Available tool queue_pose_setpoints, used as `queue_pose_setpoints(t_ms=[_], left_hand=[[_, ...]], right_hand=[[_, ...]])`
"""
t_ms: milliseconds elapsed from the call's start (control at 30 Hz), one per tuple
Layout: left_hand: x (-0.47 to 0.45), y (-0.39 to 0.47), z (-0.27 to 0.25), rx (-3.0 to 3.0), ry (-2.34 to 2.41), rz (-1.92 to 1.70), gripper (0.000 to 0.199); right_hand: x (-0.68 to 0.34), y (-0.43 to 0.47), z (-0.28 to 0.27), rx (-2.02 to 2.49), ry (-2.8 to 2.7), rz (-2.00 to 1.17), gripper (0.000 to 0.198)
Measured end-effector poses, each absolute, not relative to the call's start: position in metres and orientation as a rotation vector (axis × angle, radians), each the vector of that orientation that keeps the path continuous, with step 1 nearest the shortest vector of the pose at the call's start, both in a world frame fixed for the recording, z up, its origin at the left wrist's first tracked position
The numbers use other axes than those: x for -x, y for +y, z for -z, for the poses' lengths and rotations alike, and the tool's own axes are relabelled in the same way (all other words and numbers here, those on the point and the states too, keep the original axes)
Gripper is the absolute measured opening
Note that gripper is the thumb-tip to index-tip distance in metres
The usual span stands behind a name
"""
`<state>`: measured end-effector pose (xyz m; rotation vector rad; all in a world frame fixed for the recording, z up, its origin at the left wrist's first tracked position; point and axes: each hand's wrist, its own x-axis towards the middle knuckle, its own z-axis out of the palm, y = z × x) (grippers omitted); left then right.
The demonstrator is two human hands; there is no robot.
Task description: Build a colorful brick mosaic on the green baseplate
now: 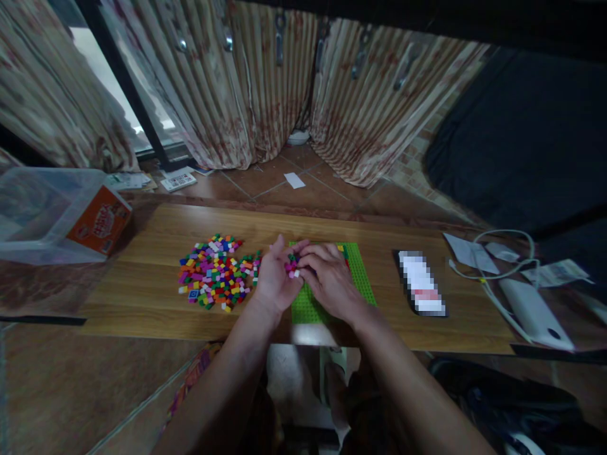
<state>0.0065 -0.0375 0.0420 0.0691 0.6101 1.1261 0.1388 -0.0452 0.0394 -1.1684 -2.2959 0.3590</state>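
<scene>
My left hand (276,278) is cupped with the palm up and holds several small toy bricks (291,268), among them magenta, green and white ones. Over that palm, my right hand (329,278) has its thumb and fingers bent together at the bricks; what lies between its fingertips is too small to make out. Beneath both hands lies a bright green studded baseplate (310,313), partly covered by them. At its far right corner, a few yellow, green and red bricks (346,253) show beside my right hand. A loose pile of multicoloured toy bricks (218,275) spreads to the left of my left hand.
A phone (421,284) rests on the wooden table (147,278) right of the baseplate. Farther right are a white power bank (535,313), a looped cable (488,276) and papers. At the left stands a clear plastic bin (52,215) with an orange label.
</scene>
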Motion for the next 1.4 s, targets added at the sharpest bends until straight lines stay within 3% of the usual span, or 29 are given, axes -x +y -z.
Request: queue_pose_setpoints(t_ms=[267, 600, 1200, 1400], left_hand=[[-0.011, -0.037, -0.044, -0.080, 0.638, -1.162, 0.041], [-0.009, -0.038, -0.035, 0.043, 0.864, -1.228, 0.026], [-0.009, -0.039, -0.034, 0.015, 0.870, -1.280, 0.023], [-0.008, -0.040, -0.035, 0.008, 0.873, -1.275, 0.022]], right_hand=[[-0.142, -0.044, -0.041, 1.168, -2.206, -0.464, 0.009], [-0.187, -0.025, -0.033, 1.361, -1.567, -0.784, 0.016], [-0.187, -0.016, -0.016, 1.417, -2.075, -0.384, 0.020], [-0.186, -0.015, -0.013, 1.417, -2.010, -0.400, 0.022]])
